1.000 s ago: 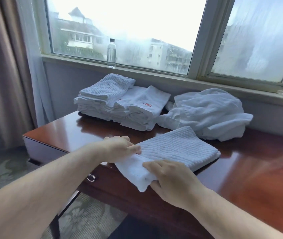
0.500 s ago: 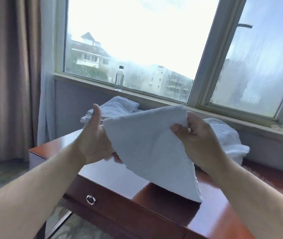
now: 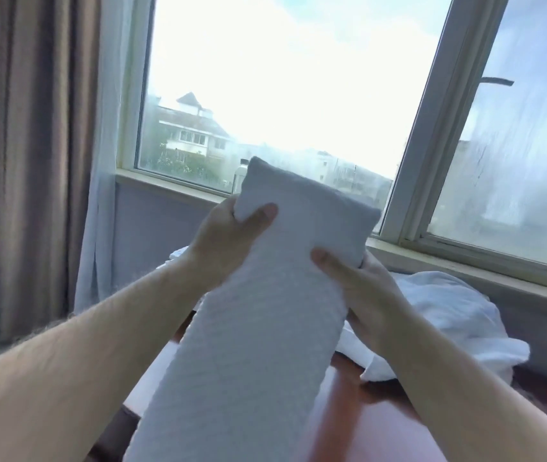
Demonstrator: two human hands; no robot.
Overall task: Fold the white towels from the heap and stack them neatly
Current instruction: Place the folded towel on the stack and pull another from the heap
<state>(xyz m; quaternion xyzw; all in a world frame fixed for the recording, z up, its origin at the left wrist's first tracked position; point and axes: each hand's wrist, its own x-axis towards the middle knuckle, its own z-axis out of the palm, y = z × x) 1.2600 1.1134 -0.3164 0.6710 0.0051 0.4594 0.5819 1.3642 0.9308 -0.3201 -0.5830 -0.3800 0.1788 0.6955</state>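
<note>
One white towel aloft in left grip and right grip

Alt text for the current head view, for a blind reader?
The left hand and right hand grip a white textured towel upright before a window, above a reddish wooden table. A heap of white towels lies on the table at right.

Daylight pours through the window ahead of me, the sky blown out white. My towel is backlit, grey in shade. Everything's soft with motion blur; straight lines lean at the edges.
</note>
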